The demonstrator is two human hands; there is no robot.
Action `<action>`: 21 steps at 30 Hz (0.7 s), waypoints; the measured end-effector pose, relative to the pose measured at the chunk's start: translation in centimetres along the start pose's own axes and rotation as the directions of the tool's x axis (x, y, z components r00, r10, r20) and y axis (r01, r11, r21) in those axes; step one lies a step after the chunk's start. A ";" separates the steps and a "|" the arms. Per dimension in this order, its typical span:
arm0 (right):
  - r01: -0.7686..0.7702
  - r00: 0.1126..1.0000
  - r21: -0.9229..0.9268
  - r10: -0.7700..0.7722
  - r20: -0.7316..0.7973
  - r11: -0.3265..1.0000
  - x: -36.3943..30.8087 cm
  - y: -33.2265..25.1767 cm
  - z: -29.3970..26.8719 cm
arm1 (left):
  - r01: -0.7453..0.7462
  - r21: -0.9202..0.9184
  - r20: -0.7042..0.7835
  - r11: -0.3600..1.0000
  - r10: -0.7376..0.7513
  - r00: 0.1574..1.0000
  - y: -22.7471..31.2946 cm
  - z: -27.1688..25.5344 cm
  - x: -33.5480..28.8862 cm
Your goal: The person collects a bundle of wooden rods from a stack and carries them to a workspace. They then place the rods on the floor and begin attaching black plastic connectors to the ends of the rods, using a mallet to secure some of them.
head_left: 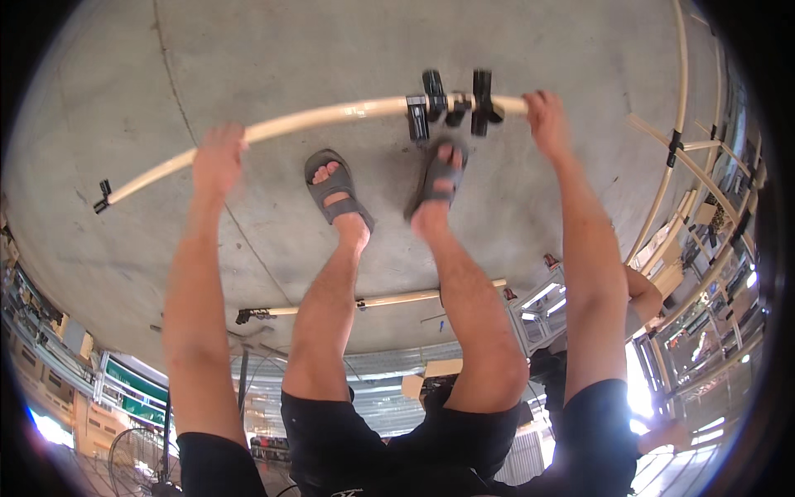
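Observation:
A long cream-coloured pipe point(327, 116) stretches crosswise in front of me, looking bowed through the fisheye lens. My left hand point(219, 157), slightly blurred, is closed around it left of the middle. At its right end, my right hand point(546, 120) grips the pipe with curled fingers. Several black pipe connectors point(417, 117) are clustered on the pipe just left of my right hand, some sticking up and some down. One more black connector point(102, 197) sits at the far left end, beyond my left hand.
My sandalled feet stand on the concrete floor point(273, 50) below the pipe. Another pipe with black fittings point(397, 298) lies behind my legs. Pipe framework point(679, 149) rises at the right, near another person's arm point(644, 296). A fan point(137, 460) is at the lower left.

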State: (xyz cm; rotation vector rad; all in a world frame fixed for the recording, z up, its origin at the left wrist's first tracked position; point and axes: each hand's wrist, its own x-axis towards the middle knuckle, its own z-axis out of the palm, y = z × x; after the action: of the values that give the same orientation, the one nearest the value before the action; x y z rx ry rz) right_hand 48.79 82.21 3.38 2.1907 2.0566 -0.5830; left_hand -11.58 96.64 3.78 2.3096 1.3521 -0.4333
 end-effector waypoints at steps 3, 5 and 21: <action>0.051 0.992 0.059 -0.057 0.109 0.997 8.5 0.6 -1.0 | 0.034 0.008 0.061 0.999 -0.034 0.998 -1.6 -1.5 6.2; 0.081 0.995 0.032 -0.083 0.060 0.996 13.2 2.4 -0.4 | 0.060 0.051 0.121 0.997 -0.066 0.990 -2.9 -1.6 10.8; -0.289 0.951 0.179 0.304 -0.062 0.940 4.1 -2.6 0.4 | 0.261 -0.325 0.228 0.909 -0.192 0.954 5.3 -3.3 2.6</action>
State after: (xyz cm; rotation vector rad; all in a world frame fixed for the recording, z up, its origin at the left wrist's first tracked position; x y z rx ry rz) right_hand 46.26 86.26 2.20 2.6020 1.7160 -0.6556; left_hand -5.54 97.95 6.47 1.7818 1.4726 -0.4323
